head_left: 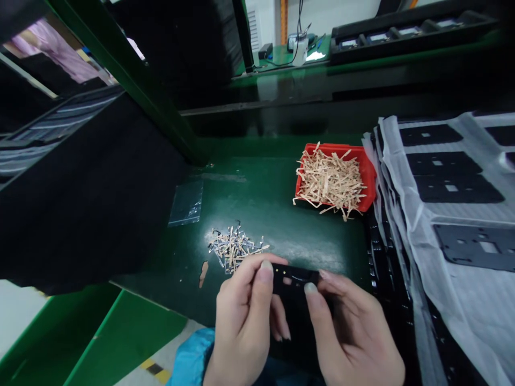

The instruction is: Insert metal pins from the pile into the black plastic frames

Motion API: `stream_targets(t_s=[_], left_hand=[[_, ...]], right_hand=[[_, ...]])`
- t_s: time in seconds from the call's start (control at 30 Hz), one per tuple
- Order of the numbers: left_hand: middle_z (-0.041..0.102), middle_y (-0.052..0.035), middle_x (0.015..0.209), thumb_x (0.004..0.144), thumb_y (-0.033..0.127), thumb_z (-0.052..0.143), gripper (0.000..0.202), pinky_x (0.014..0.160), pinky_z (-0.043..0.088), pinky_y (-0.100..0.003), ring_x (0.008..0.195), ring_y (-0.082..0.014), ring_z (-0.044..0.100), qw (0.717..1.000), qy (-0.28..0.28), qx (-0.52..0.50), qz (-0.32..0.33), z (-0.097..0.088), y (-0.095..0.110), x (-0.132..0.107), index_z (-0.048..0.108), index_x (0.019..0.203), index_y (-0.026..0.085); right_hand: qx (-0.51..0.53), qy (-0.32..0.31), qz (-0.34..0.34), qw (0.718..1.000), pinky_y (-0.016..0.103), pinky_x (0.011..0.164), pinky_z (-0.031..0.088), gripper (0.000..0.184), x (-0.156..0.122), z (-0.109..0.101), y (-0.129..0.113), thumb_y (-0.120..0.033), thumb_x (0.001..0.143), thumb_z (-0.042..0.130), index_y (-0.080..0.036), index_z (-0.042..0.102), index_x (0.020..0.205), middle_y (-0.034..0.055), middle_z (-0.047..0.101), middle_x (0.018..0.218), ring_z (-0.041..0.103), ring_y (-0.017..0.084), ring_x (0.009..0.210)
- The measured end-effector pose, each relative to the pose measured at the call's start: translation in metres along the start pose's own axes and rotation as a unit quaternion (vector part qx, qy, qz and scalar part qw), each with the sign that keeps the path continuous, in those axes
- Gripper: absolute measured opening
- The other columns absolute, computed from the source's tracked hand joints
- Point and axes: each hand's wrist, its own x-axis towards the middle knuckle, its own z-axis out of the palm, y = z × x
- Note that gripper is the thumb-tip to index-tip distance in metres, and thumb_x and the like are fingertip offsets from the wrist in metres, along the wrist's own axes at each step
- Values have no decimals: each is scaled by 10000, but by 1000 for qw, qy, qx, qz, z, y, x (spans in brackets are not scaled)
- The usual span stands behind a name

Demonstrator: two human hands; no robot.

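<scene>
Left hand (241, 321) and right hand (354, 338) are raised over the near edge of the green workbench (273, 214), elbows out of view. Thumbs and bent fingers of both hands grip a black plastic frame (292, 284) by its sides. Near the bench's right edge sits a red tray (366, 171) heaped with tan paper strips (330, 179). A smaller pile of silver-and-tan strips (235, 247) lies just beyond the left hand.

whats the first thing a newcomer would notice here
The red tray heaped with tan strips stands out most, on the green bench top right of centre. At bottom centre, the left hand and right hand pinch a black flat part, near a small pile of strips. At far right, black plates lie on white sheeting.
</scene>
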Motion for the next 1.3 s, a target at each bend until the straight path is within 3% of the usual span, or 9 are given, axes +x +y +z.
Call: stream_targets(t_s=[0.2,0.33,0.43,0.57,0.7,0.83,1.0,1.17,1.3], left_hand=[[667,51,520,1070,327,583,201,465,559,-144,410,-93,638,994,61,25,91,8,1,-5,758,1052,230],[730,62,599,1055,196,586,180,525,598,-119,469,-78,687,980,104,49,164,14,-3,-4,759,1062,244],[810,56,754,1036,129,601,194,589,631,-107,589,-89,775,968,132,56,207,18,-13,-5,734,1101,255],[860,26,1028,999,73,629,265,733,663,-112,817,-125,846,955,114,115,248,20,-31,-8,706,1162,268],[826,-12,1238,956,-18,607,403,939,632,-137,1074,-144,816,932,53,168,317,16,-43,-7,666,1257,244],[819,-13,1264,916,-72,605,447,1003,578,-91,1110,-117,800,906,41,211,366,15,-43,-3,673,1258,208],[817,-9,1267,915,-53,611,490,1001,612,-144,1080,-141,813,910,6,226,347,22,-40,-5,664,1310,231],[803,-31,1297,939,1,627,556,910,692,-272,1064,-225,824,937,6,211,278,28,-38,-11,653,1409,297],[851,-39,1136,980,113,637,374,558,650,-188,580,-127,769,967,6,167,194,34,-30,-14,742,1300,277]], right_hand=[[0,-60,-64,996,227,755,630,445,3,0,4,-84,920,697,-287,718,1316,2,758,1016,733,123,851],[-27,-15,-82,996,251,873,612,326,6,-3,4,-78,904,717,-256,756,1175,45,702,1179,719,144,1024],[-3,-62,-24,998,197,915,604,158,8,-7,6,-143,928,724,-268,754,1020,41,678,1231,706,137,1144],[114,-159,122,973,226,1022,587,107,10,-12,10,-264,967,720,-305,770,1053,49,623,1455,641,186,1351],[227,-147,237,933,283,1087,557,85,11,-11,8,-348,948,757,-306,801,1008,50,607,1512,612,216,1395],[289,-116,298,902,304,995,604,151,16,-7,1,-430,871,833,-286,822,915,69,684,1409,706,219,1236],[283,-67,327,899,204,818,611,186,20,-4,-1,-431,838,862,-256,801,825,75,726,1305,674,228,1288],[172,-32,219,960,271,981,593,128,18,-5,-3,-339,913,789,-230,769,848,70,709,1303,688,197,1247],[86,2,151,985,266,975,597,88,16,-5,-5,-299,910,775,-230,774,854,73,711,1275,707,183,1198]])
